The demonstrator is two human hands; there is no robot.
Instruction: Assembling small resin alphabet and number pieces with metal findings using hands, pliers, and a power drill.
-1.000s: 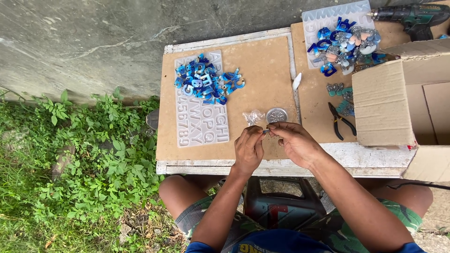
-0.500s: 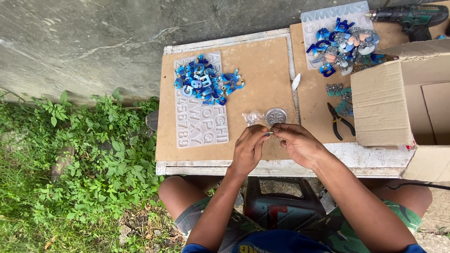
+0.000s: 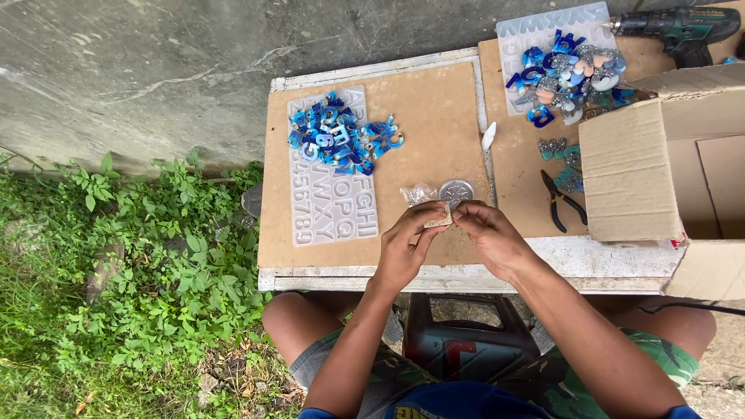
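Both hands meet over the table (image 3: 434,116): left hand (image 3: 405,247) and right hand (image 3: 487,237) pinch a small pale piece (image 3: 439,217). Just beyond their fingertips lie a round silvery disc (image 3: 455,190) and clear bag (image 3: 417,194).

Black pliers (image 3: 562,202) lie beside a cardboard box (image 3: 628,178), a cordless drill (image 3: 683,29) behind it, weeds (image 3: 132,271) alongside.

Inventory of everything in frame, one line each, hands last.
letter mould: two, translucent; one left board, one top right
resin letters: two piles, blue; on each mould
round tin: one, silver; above hands
clear bag: one; beside tin
pliers: one, black; right board
cardboard box: one, brown; right
drill: one, dark green; top right
left hand, right hand: pinching a small pale piece
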